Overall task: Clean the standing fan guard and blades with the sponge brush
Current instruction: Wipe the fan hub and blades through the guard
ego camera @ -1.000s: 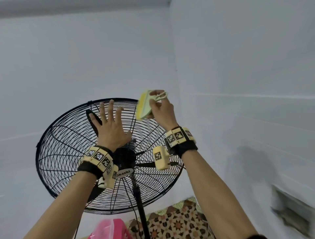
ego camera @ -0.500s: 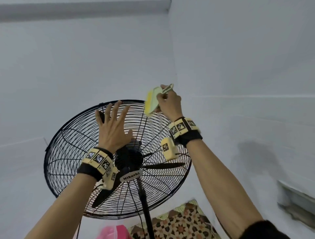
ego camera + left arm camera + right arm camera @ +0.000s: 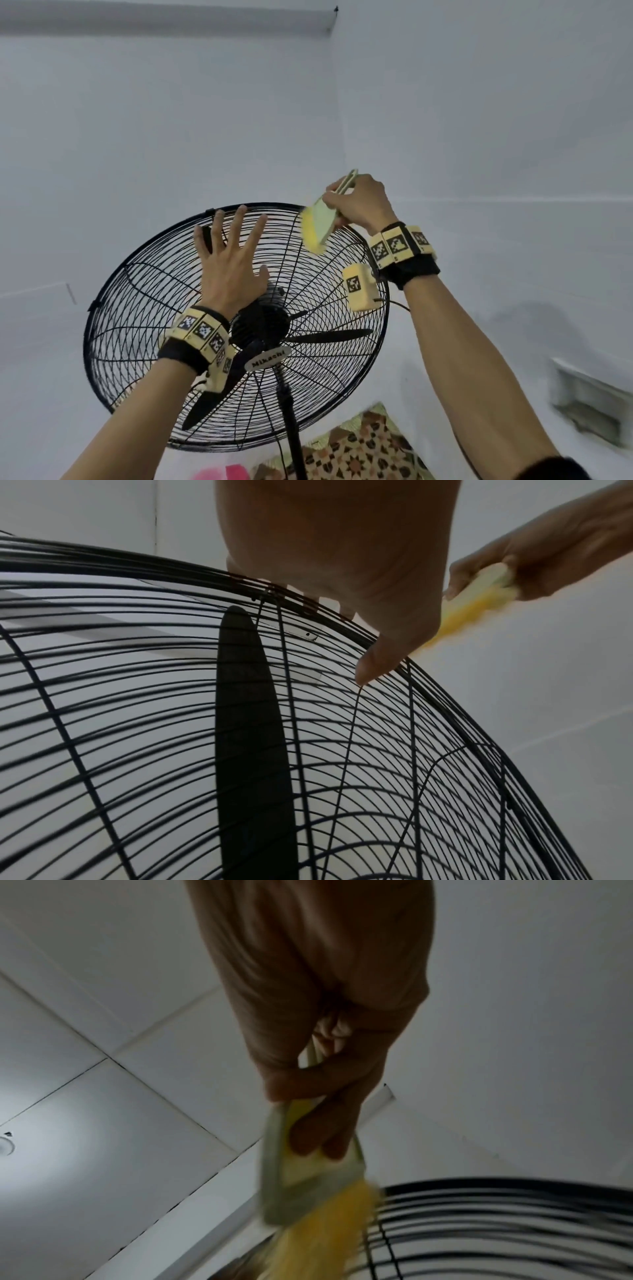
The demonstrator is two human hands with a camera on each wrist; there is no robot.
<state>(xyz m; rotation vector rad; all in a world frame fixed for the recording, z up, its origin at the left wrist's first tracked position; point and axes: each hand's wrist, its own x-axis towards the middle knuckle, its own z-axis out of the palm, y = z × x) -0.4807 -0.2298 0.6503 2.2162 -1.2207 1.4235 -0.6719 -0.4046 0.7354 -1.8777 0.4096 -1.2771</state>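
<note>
My right hand (image 3: 363,202) grips the sponge brush (image 3: 317,224), its yellow bristles touching the fan guard (image 3: 137,308) at the top right rim. My left hand (image 3: 233,267) lies flat, fingers (image 3: 239,222) spread, on the black wire guard's upper left.

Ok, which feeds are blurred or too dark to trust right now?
Head view: sharp and evenly lit, wide-angle bending at the edges. Right wrist view: the sponge brush and fan guard wires smear with motion; the right hand is dim. Left wrist view: the left hand is shadowed, wires mostly crisp.
</note>
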